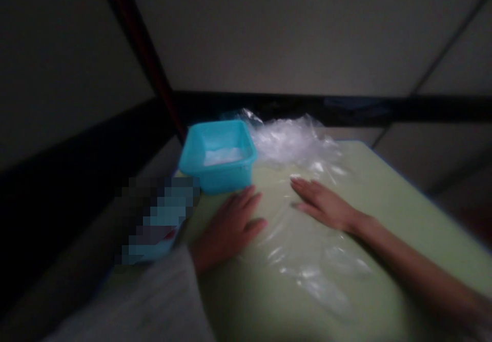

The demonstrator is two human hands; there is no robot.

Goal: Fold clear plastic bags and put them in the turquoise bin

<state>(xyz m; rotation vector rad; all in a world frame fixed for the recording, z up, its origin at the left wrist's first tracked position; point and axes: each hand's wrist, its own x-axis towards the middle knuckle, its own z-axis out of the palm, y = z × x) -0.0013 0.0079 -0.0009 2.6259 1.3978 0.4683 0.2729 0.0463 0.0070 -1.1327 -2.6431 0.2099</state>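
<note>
A clear plastic bag [303,249] lies spread over the pale green table top, its surface wrinkled and shiny. My left hand [232,224] rests on the left side of the sheet, fingers stretched out and apart, just in front of the turquoise basin. On the bag's right side my right hand [325,203] lies flat, its fingers pointing left toward the other hand. Neither hand grips anything. The turquoise plastic basin [226,180] stands beyond my left hand, with something white and flat [223,156] inside it.
A crumpled heap of clear plastic [288,142] lies at the table's far side, right of the basin. At the left edge is a blurred-out pale blue item [161,224]. The green table [392,193] has a blue edge. Panelled walls [288,34] stand behind.
</note>
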